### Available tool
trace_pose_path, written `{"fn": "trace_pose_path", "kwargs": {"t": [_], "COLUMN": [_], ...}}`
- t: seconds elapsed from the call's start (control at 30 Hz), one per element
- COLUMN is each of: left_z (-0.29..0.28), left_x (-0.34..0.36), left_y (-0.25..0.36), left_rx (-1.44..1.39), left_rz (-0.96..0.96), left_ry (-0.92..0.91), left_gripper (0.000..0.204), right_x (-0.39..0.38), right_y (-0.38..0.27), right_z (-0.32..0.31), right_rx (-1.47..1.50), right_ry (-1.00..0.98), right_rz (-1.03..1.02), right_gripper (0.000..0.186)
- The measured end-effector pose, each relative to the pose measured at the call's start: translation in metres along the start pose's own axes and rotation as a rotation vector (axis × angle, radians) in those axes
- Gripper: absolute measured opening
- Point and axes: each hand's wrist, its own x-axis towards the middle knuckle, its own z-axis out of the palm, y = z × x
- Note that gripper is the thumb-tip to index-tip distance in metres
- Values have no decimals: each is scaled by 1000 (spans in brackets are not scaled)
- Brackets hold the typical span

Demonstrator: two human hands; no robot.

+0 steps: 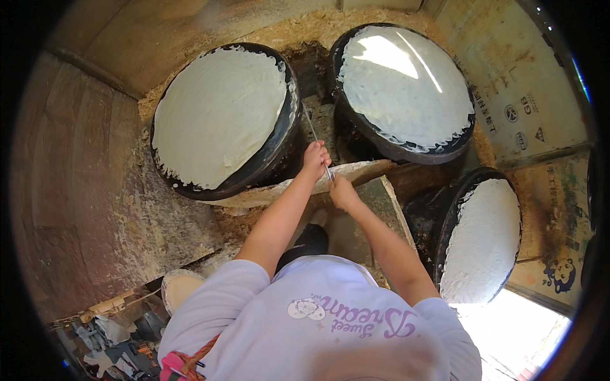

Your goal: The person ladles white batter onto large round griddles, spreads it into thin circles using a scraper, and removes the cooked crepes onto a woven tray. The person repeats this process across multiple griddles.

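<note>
My left hand [316, 159] is closed around a thin metal rod [309, 119], whose upper tip reaches beside the rim of the left round black pan [283, 141]. Just below it, my right hand [342, 193] grips the rod's lower end. The left pan's top carries a pale, ragged-edged layer [216, 120]. The right round black pan [406, 154] holds a similar white layer with glossy reflections. Both pans lie ahead of me, either side of the rod. A pale board edge [362, 170] runs across behind my hands.
A third black pan [445, 225] with a white layer stands tilted at lower right. Printed boards [521, 89] line the right, and a worn wooden panel [76, 178] the left. A pale round object [178, 289] and jumbled debris [121, 343] lie at lower left. Bright light enters at bottom right.
</note>
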Motion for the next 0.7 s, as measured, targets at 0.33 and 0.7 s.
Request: {"fn": "trace_pose_path", "kwargs": {"t": [0.33, 0.7], "left_z": [-53, -109], "left_x": [-110, -168], "left_y": [-66, -93], "left_rx": [55, 76], "left_rz": [1, -190], "left_ry": [186, 454], "left_gripper": [29, 33], "right_x": [-130, -166], "right_y": [25, 73], "right_z": [17, 33], "right_rx": [-121, -401], "right_ry": [-150, -32], "right_rz": [-62, -316], "right_gripper": [20, 18]}}
